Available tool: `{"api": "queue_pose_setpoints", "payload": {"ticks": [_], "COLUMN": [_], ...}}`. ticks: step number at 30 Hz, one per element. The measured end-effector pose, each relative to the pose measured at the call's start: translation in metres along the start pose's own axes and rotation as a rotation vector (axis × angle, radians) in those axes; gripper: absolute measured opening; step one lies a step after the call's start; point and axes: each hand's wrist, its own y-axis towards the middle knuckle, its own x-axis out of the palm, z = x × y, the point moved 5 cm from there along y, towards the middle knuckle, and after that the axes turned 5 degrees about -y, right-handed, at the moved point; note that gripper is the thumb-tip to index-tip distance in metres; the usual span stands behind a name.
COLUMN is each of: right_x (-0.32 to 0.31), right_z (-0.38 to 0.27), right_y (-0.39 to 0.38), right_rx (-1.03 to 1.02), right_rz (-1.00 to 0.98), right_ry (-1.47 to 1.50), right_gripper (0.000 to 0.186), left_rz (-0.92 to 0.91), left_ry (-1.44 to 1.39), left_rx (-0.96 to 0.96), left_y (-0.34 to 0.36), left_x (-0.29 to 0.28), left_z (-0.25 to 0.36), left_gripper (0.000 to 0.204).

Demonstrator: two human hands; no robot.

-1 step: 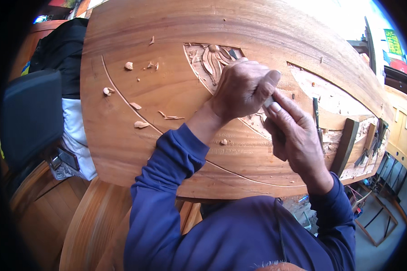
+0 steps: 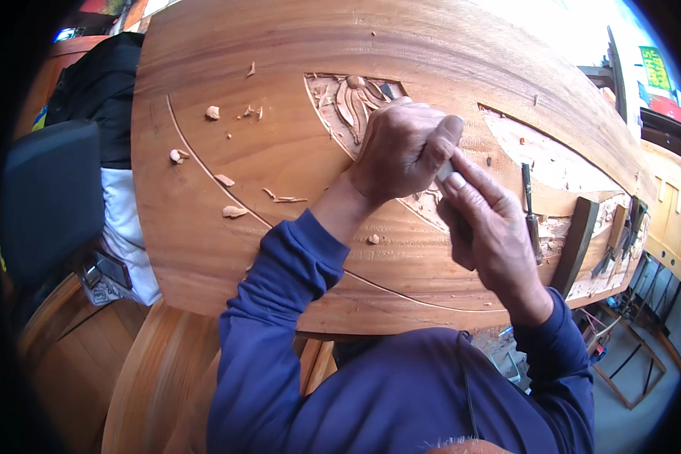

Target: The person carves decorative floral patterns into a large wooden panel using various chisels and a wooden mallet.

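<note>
Gripping one tool: left hand; right hand; carved board beneath.

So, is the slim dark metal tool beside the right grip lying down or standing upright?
Lying down: the slim dark metal tool stretches lengthwise over the brown wooden board, its thicker end beside the right grip.

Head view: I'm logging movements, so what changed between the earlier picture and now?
Only a slight leftward shift in the picture, shared by the left hand, right hand and carved panel, likely from the camera. Nothing visibly grasped or released: both hands stay on the grey tool, and the wood chips keep their places.
</note>
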Motion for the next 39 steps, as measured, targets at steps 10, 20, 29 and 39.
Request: {"api": "queue_pose_setpoints", "payload": {"ticks": [10,20,29,39], "right_x": [0.067,0.055,0.045,0.107], "right_z": [0.042,0.051,0.035,0.040], "right_y": [-0.007,-0.025,-0.022,-0.006], "right_rx": [-0.133,-0.149,-0.020,-0.169], "right_rz": [0.204,0.121,0.010,0.074], "right_ry": [0.376,0.449,0.325,0.522], "right_gripper": [0.052,0.043,0.053,0.057], "left_rz": [0.217,0.104,-0.126,0.021], "left_ry": [-0.448,-0.158,-0.083,-0.380], "left_rx": [-0.185,0.337,-0.050,-0.070], "left_y": [-0.017,-0.003,-0.014,-0.025], "left_x": [-0.015,-0.015,-0.007,-0.031], "left_z": [-0.002,0.027,0.006,0.006], "left_gripper": [0.053,0.033,0.049,0.037]}}
